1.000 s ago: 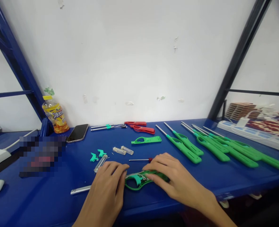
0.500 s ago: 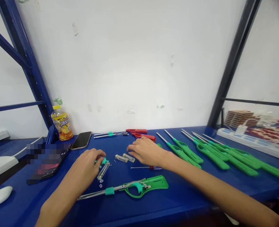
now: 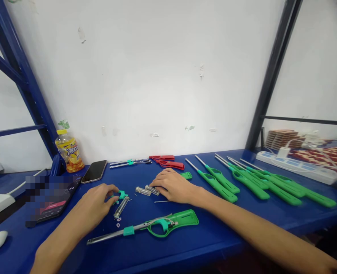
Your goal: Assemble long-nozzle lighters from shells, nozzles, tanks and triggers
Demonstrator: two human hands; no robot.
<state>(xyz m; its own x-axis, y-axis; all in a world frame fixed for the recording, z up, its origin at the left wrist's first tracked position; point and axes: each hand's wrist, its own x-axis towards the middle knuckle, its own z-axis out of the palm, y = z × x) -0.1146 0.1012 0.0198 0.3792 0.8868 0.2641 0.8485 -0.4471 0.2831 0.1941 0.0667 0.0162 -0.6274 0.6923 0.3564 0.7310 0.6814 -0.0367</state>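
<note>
A half-open green lighter body (image 3: 182, 218) with a long metal tube (image 3: 105, 236) lies on the blue bench (image 3: 214, 232) near the front edge, and no hand touches it. My left hand (image 3: 95, 201) has curled fingers that pinch a small teal plastic part (image 3: 122, 195); a clear tube (image 3: 121, 207) lies just beside it. My right hand (image 3: 172, 184) rests palm down with its fingertips closed on one of two small clear tubes (image 3: 151, 189). It partly covers a green lighter cover (image 3: 187, 175). A thin red-handled pin (image 3: 162, 201) lies below the right hand.
Several finished green lighters (image 3: 242, 179) lie in a row at the right, with a white power strip (image 3: 296, 167) beyond them. Red lighter halves (image 3: 168, 161), metal tubes (image 3: 128, 163), a phone (image 3: 94, 171) and a yellow drink bottle (image 3: 68, 150) stand near the wall. A second phone (image 3: 51, 201) lies at the left.
Both hands have left the green lighter body and reached back: the left to the teal part, the right to the clear tubes. The lighter body stays on the bench.
</note>
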